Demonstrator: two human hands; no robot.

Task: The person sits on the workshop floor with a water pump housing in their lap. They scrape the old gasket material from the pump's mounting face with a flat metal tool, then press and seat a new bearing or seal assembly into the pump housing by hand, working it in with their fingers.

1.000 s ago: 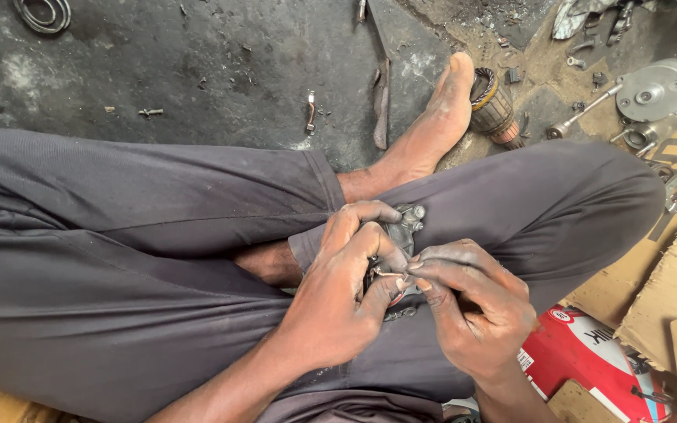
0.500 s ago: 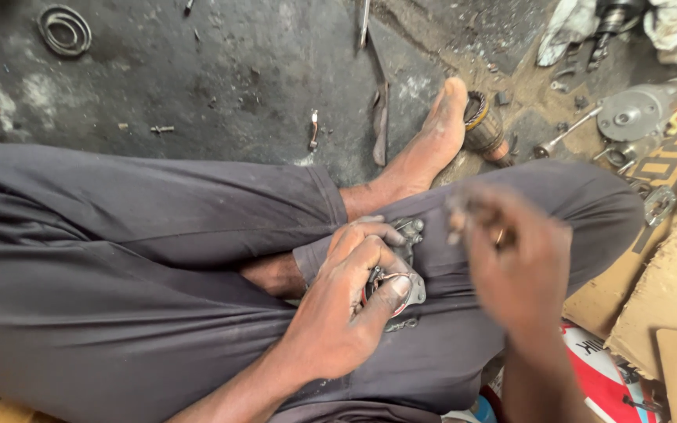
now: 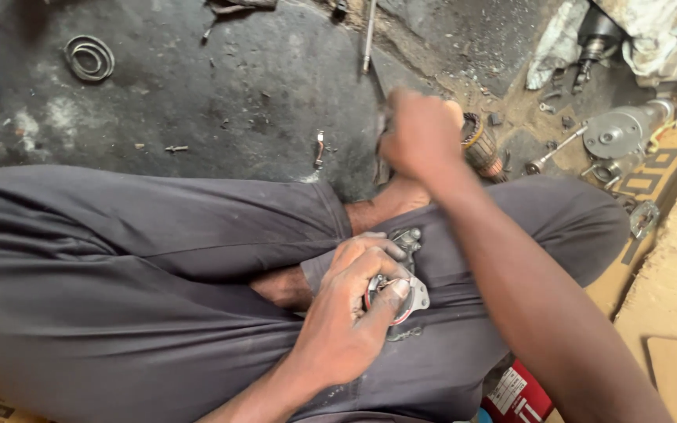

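So the person is sitting cross-legged on a grimy dark floor in grey trousers, and the left hand is gripping a small metal motor part that's resting right on the lap, on the trouser leg. Fingers are curling over the top of it and the thumb is pressing against its round silvery face, which has a thin reddish ring around it. A darker cast bracket bit is poking out just above the fingers. The right hand is reaching way out ahead, over the bare foot, and it's blurry, so honestly I can't tell if it's clenching something or just closing on air. It looks bunched up, knuckles up, but whatever's in it (if anything) is hiding. Just beside that hand a copper-wound armature is lying on the floor. Further right a round silver housing with a shaft is sitting near the cardboard, with little bolts and bits scattered around it. A long thin rod is lying up top, a coil of wire rings is off in the far left corner, and a red can is peeking out down by the right forearm.
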